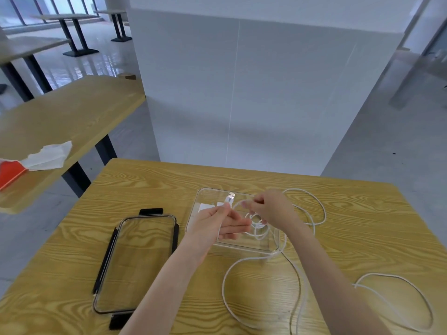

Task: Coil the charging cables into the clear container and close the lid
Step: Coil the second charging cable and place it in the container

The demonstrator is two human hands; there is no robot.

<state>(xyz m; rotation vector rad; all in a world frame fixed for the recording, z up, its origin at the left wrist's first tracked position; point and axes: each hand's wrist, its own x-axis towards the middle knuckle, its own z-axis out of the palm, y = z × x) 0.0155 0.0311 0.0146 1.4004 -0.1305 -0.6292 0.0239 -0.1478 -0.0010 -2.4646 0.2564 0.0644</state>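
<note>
A clear container [202, 195] stands open on the wooden table [362, 228]. My left hand [215, 221] hovers over it, pinching a white charging cable [229, 269] just below its USB plug [231, 197]. My right hand [268, 206] grips the same cable a little to the right, above a small coil [258, 228] lying inside the container. The rest of the cable runs out over the container's rim and loops across the table to the right. Another white cable loop [396, 301] lies at the near right. The clear lid [135, 264] with black latches rests flat to the left of the container.
A second wooden table [72, 117] stands to the left with a crumpled white tissue [48, 155] and a red object [9, 172] on it. A white partition [254, 88] rises behind my table. More tables stand far back left.
</note>
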